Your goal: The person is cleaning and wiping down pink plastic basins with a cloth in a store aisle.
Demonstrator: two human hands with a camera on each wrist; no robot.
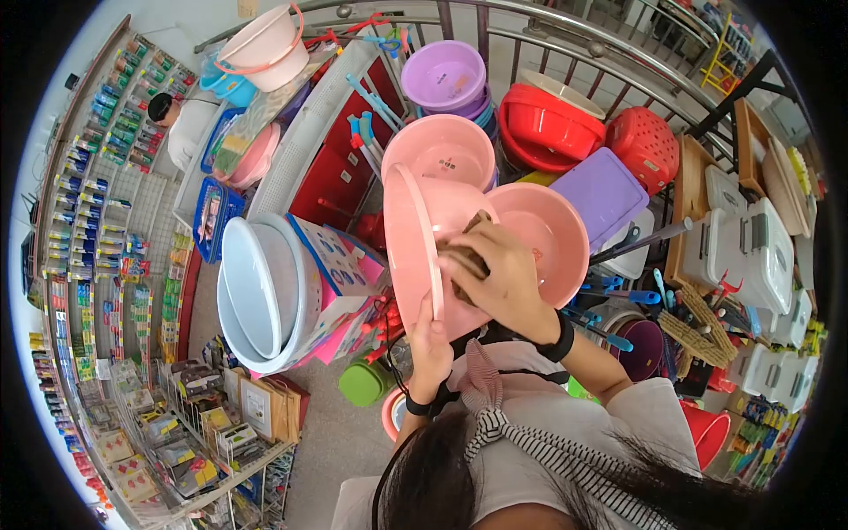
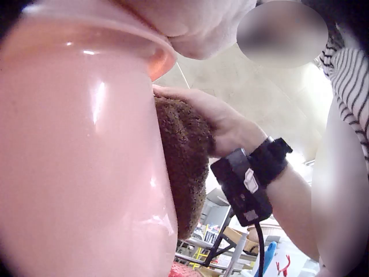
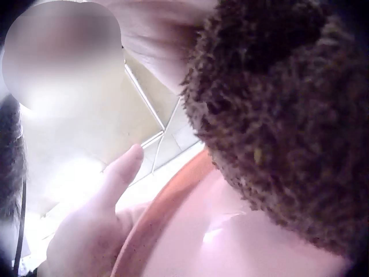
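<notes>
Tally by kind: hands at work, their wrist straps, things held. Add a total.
Hands: 2 (left hand, right hand)
Black wrist straps: 2
Brown cloth: 1
Held pink basin: 1
Total: 6

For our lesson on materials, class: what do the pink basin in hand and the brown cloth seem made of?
The pink basin looks like smooth, glossy plastic: bright highlights shine on its even-coloured wall. The brown cloth looks like a matt, tufted textile, since short fibres stand out along its edge; cotton or synthetic, the pictures leave open.
</notes>
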